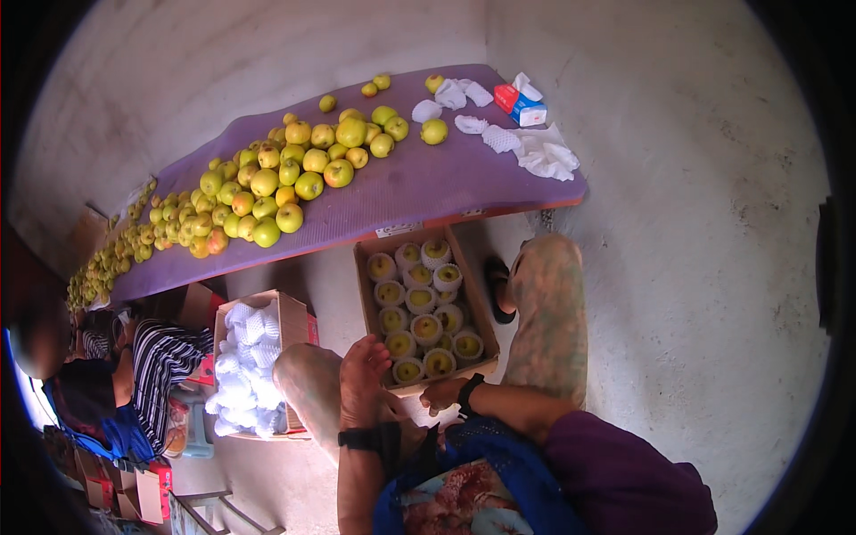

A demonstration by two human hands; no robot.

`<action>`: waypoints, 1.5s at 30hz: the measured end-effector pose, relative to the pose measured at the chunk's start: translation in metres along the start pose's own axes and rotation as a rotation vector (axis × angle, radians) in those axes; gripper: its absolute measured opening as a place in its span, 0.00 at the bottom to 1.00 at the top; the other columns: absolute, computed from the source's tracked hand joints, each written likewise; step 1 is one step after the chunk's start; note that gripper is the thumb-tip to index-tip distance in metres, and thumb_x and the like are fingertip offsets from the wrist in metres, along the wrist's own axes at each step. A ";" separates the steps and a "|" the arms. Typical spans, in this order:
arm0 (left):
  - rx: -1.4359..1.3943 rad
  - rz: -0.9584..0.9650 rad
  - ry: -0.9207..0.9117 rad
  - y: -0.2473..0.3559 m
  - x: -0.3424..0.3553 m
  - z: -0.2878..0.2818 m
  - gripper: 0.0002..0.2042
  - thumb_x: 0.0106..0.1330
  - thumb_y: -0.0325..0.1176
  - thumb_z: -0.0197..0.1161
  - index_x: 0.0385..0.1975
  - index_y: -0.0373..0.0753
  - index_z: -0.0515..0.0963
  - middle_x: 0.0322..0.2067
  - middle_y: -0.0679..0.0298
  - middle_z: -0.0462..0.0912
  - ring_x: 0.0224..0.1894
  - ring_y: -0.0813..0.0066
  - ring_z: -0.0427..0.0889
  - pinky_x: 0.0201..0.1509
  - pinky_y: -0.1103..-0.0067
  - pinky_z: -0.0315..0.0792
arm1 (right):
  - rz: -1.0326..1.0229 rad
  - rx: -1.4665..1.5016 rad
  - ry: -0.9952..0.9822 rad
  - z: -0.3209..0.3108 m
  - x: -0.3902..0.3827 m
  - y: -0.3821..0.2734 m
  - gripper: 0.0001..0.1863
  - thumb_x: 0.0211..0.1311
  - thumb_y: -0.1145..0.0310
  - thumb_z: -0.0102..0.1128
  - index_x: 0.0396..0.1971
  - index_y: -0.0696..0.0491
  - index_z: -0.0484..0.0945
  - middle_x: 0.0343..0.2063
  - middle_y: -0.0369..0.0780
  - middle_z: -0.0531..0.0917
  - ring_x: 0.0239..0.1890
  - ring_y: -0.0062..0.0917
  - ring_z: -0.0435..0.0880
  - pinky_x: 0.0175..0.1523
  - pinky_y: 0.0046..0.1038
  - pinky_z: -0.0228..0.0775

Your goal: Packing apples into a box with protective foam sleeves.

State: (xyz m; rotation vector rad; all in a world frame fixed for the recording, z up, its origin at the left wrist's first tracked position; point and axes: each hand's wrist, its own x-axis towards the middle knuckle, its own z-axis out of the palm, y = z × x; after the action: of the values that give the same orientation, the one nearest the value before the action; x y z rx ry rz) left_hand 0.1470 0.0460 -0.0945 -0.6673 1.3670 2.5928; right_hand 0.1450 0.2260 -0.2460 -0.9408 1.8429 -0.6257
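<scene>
Many wrapped apples (420, 298) sit inside the box (477, 312). By its near left corner, the left hand (361, 379) has a loosely open grip, nothing visible inside. At its near edge, the right hand (443, 393) is partly hidden; I cannot tell its grip. Beyond the box, loose apples (264, 183) crowd the surface (419, 183).

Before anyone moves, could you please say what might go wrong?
Loose apples near the front edge of the purple-topped table might roll off. The open box of netted apples sits between the person's legs, so a leg could jolt it. Foam nets heaped in the carton at left may spill if nudged.
</scene>
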 end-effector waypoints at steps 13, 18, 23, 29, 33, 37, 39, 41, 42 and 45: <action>-0.003 0.027 -0.026 0.007 -0.016 0.010 0.16 0.64 0.37 0.59 0.48 0.34 0.72 0.34 0.61 0.78 0.34 0.72 0.78 0.40 0.77 0.75 | 0.081 -0.047 -0.111 -0.018 -0.008 -0.030 0.20 0.49 0.64 0.65 0.43 0.55 0.76 0.36 0.45 0.82 0.42 0.38 0.80 0.45 0.38 0.69; -0.080 0.000 -0.099 0.035 -0.008 0.008 0.15 0.63 0.37 0.60 0.46 0.35 0.73 0.32 0.60 0.79 0.34 0.70 0.79 0.38 0.77 0.75 | 0.022 -0.043 0.093 -0.046 -0.030 -0.059 0.24 0.52 0.60 0.64 0.49 0.53 0.74 0.44 0.46 0.81 0.48 0.42 0.78 0.49 0.40 0.68; 0.008 0.109 -0.198 0.094 -0.018 0.035 0.14 0.64 0.38 0.61 0.43 0.36 0.74 0.31 0.63 0.80 0.32 0.72 0.80 0.36 0.76 0.77 | -0.218 -0.086 0.273 -0.097 -0.056 -0.092 0.22 0.49 0.61 0.63 0.44 0.55 0.77 0.39 0.46 0.82 0.40 0.38 0.81 0.43 0.35 0.71; 0.190 0.249 -0.304 0.146 0.002 0.078 0.13 0.65 0.38 0.60 0.44 0.36 0.75 0.31 0.62 0.82 0.31 0.74 0.81 0.34 0.79 0.77 | -0.235 -0.046 0.480 -0.193 -0.111 -0.119 0.21 0.50 0.62 0.61 0.43 0.58 0.77 0.35 0.47 0.82 0.39 0.40 0.81 0.44 0.36 0.71; 0.271 0.184 -0.352 0.154 0.037 0.093 0.14 0.65 0.39 0.60 0.45 0.38 0.75 0.31 0.64 0.81 0.32 0.74 0.81 0.35 0.78 0.77 | -0.186 -0.040 0.563 -0.234 -0.129 -0.123 0.22 0.50 0.62 0.61 0.43 0.60 0.76 0.34 0.48 0.81 0.39 0.39 0.81 0.45 0.35 0.71; 0.278 0.144 -0.381 0.160 0.069 0.111 0.14 0.65 0.38 0.60 0.44 0.37 0.75 0.31 0.63 0.81 0.31 0.73 0.81 0.35 0.78 0.77 | -0.137 -0.066 0.493 -0.255 -0.144 -0.123 0.21 0.50 0.62 0.61 0.43 0.59 0.76 0.35 0.49 0.81 0.39 0.40 0.80 0.44 0.36 0.71; 0.294 0.098 -0.394 0.161 0.085 0.121 0.12 0.65 0.34 0.59 0.44 0.34 0.75 0.31 0.61 0.82 0.30 0.73 0.82 0.34 0.79 0.78 | -0.147 0.035 0.462 -0.267 -0.157 -0.116 0.20 0.51 0.63 0.60 0.42 0.59 0.76 0.34 0.48 0.81 0.38 0.37 0.80 0.43 0.34 0.71; 0.304 0.077 -0.421 0.157 0.104 0.124 0.12 0.65 0.34 0.59 0.44 0.34 0.75 0.30 0.61 0.82 0.30 0.73 0.82 0.33 0.79 0.78 | -0.205 0.042 0.881 -0.283 -0.171 -0.112 0.21 0.51 0.65 0.60 0.46 0.58 0.74 0.37 0.47 0.80 0.37 0.32 0.80 0.42 0.31 0.71; 0.319 0.066 -0.433 0.156 0.111 0.122 0.12 0.65 0.34 0.59 0.43 0.34 0.75 0.30 0.61 0.82 0.30 0.74 0.82 0.33 0.79 0.78 | -0.239 0.152 1.082 -0.296 -0.174 -0.105 0.22 0.52 0.68 0.59 0.49 0.57 0.72 0.36 0.44 0.79 0.33 0.28 0.79 0.40 0.29 0.71; 0.357 0.037 -0.430 0.147 0.131 0.121 0.12 0.65 0.34 0.58 0.45 0.35 0.74 0.30 0.62 0.82 0.30 0.73 0.83 0.34 0.79 0.79 | 0.022 0.086 1.619 -0.356 -0.188 -0.057 0.29 0.53 0.69 0.60 0.57 0.56 0.65 0.39 0.42 0.78 0.31 0.24 0.78 0.37 0.26 0.73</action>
State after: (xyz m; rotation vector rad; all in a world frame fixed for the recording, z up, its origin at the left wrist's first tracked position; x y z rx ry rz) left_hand -0.0549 0.0481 0.0174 -0.0281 1.6273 2.2411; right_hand -0.1085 0.3552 0.0444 -0.1973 3.0922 -1.7335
